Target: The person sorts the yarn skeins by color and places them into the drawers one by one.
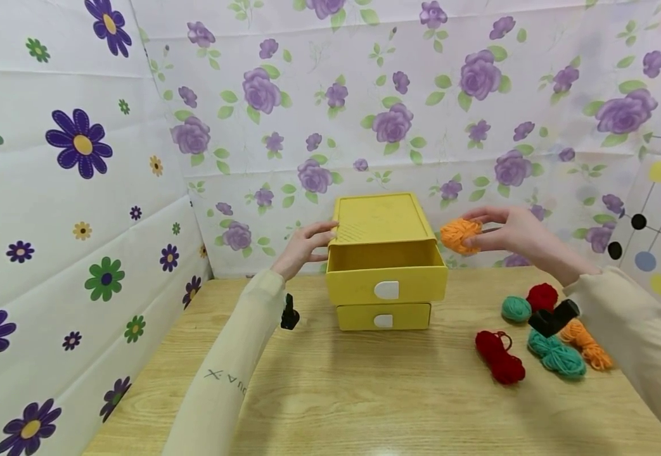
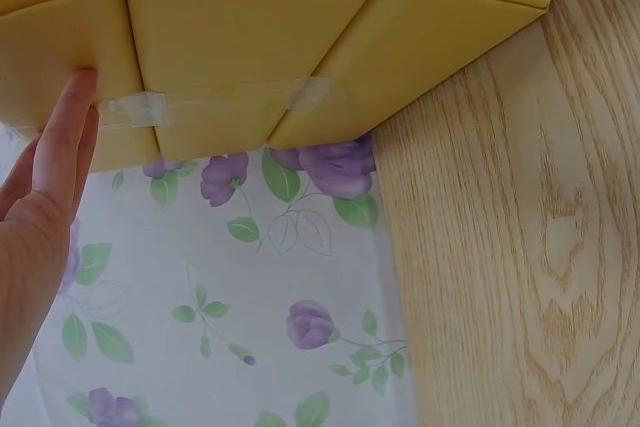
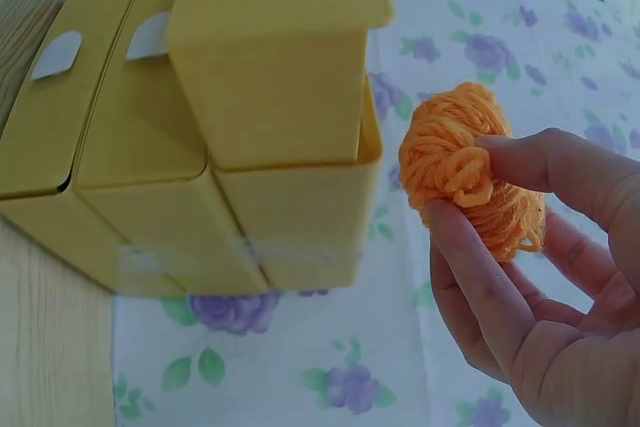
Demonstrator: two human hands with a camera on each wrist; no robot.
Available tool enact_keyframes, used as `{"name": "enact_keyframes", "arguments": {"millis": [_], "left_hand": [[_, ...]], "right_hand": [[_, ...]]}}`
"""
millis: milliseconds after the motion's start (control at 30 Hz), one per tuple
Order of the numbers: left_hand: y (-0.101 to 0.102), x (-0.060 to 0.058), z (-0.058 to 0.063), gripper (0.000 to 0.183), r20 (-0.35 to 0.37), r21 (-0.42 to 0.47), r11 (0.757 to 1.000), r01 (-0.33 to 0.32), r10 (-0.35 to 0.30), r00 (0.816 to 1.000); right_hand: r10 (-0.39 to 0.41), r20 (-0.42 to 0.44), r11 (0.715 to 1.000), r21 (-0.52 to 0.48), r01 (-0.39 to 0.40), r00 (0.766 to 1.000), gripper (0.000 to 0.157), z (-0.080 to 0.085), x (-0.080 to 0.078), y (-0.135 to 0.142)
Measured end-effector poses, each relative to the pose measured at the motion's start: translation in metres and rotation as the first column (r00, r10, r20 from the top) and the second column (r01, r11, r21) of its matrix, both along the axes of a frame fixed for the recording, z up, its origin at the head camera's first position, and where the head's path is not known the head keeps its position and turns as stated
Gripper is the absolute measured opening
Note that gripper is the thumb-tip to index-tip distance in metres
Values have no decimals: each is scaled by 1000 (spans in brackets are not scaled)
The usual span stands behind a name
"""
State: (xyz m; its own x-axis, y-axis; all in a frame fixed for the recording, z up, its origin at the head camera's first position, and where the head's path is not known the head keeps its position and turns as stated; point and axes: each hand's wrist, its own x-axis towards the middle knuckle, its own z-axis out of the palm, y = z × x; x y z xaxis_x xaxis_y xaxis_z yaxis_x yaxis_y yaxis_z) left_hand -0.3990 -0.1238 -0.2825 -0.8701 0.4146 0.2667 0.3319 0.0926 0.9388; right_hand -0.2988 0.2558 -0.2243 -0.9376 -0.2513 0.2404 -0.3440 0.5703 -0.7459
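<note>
My right hand [image 1: 509,234] pinches a small orange ball of yarn [image 1: 460,235] between thumb and fingers, in the air to the right of a yellow drawer box [image 1: 384,218]. In the right wrist view the orange yarn shows wound strands, with a loop by the thumb. The top drawer [image 1: 355,289] is pulled out toward me; its visible inside is bare yellow. A lower drawer [image 1: 359,318] with a white tab is pushed in. My left hand [image 1: 303,247] has its fingers extended, the fingertips against the box's left side, near the top.
On the table's right side lie a teal yarn ball [image 1: 516,308], a red yarn ball [image 1: 542,296], a red skein [image 1: 500,358], a teal skein [image 1: 558,356] and an orange skein [image 1: 589,347]. Flowered cloth [image 1: 319,126] stands close behind the box. The wooden table [image 1: 364,399] stretches in front.
</note>
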Motion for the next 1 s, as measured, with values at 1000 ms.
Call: {"name": "enact_keyframes", "arguments": {"millis": [1000], "left_hand": [[0, -1, 1, 38, -5, -17, 1000, -8, 8, 1000]], "right_hand": [[160, 22, 987, -24, -159, 987, 48, 14, -17, -86]]}}
